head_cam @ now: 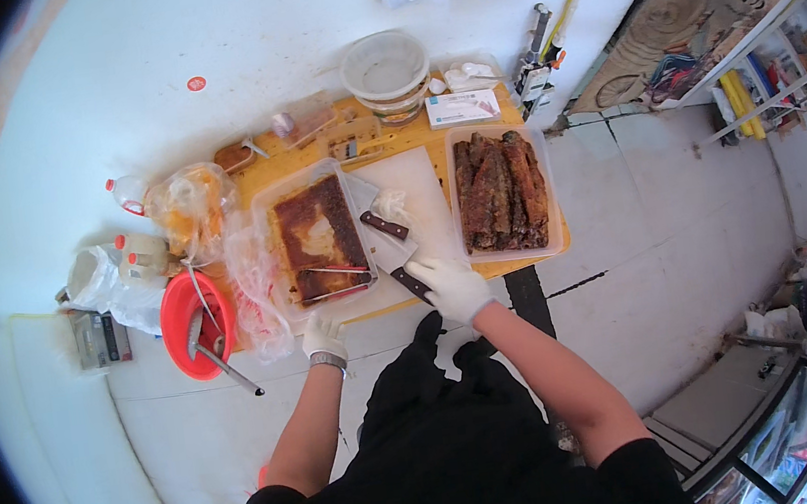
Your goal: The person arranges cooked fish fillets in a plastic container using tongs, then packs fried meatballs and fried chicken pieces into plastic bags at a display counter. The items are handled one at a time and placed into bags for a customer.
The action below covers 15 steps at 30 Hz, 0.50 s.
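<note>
My right hand (451, 288), in a white glove, is at the dark handle of a knife (410, 284) by the front of a white cutting board (418, 174); whether its fingers close on the handle is hidden. A second dark-handled knife (385, 225) lies just beyond. My left hand (325, 337), gloved and wearing a wristwatch, rests at the table's front edge with fingers spread, holding nothing. Above it, a plastic tub (258, 217) holds brown sauce (303, 200) and metal tongs (334, 269) with red parts. Right of the board, another plastic tub (551, 188) holds browned, stacked meat pieces (500, 191).
A red bucket (172, 333) with a long-handled tool (225, 368) stands left of the wooden table (421, 134). Plastic bags (256, 300) crowd the table's left end. Round plastic tubs (384, 65), a glove box (463, 108) and small containers line the wall side.
</note>
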Available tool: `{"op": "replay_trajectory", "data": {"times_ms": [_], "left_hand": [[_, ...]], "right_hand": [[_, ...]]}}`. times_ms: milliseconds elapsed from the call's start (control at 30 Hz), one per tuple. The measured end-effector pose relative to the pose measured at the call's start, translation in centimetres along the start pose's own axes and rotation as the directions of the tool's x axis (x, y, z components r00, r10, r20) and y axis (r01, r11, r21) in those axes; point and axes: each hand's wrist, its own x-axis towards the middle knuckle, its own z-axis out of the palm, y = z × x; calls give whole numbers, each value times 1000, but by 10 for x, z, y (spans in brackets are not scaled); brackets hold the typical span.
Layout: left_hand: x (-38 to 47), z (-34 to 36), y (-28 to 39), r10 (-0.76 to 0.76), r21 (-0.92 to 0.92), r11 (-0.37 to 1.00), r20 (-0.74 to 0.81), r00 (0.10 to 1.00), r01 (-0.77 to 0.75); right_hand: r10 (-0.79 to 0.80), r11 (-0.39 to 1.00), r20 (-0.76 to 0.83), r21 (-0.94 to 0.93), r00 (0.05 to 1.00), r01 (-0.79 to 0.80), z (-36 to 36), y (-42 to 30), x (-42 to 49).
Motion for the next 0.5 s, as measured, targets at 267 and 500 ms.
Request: {"op": "replay_trajectory", "data": {"times_ms": [267,500], "left_hand": [[-51,104,-59,239,535,756,310,920,-377],[-156,244,-129,107,406,427,865,491,-808]], "right_hand": [[759,647,-103,4,643,-762,27,145,-254],[994,81,-92,364,51,-928,73,246,-457]]}}
